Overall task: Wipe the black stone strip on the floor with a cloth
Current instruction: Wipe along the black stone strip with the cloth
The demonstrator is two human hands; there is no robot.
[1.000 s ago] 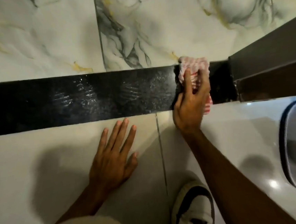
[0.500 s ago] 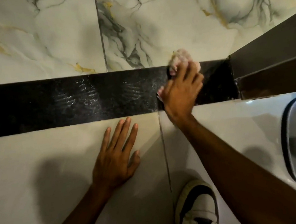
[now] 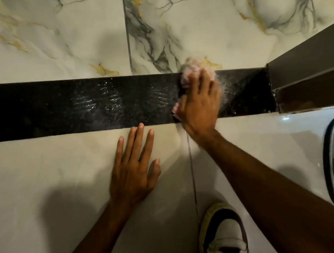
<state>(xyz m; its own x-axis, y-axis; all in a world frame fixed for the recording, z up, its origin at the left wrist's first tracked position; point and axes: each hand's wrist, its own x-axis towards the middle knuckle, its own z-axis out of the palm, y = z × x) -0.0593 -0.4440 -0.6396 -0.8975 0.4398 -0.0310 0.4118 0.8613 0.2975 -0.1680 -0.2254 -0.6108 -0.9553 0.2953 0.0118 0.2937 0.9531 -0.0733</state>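
Black stone strip (image 3: 78,106): your right hand (image 3: 199,104) presses the cloth (image 3: 189,69) flat, fingers grasping it; left hand (image 3: 134,170) splayed open on the pale tile (image 3: 43,168).

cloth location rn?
Head view, right of centre: the cloth is pressed under the right hand on the black stone strip, its top edge poking onto the marble tile beyond.

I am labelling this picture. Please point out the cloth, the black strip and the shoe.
cloth (image 3: 189,69), head view, pink bunched top above the fingers
black strip (image 3: 58,108), head view, bare left part
shoe (image 3: 223,235), head view, white toe
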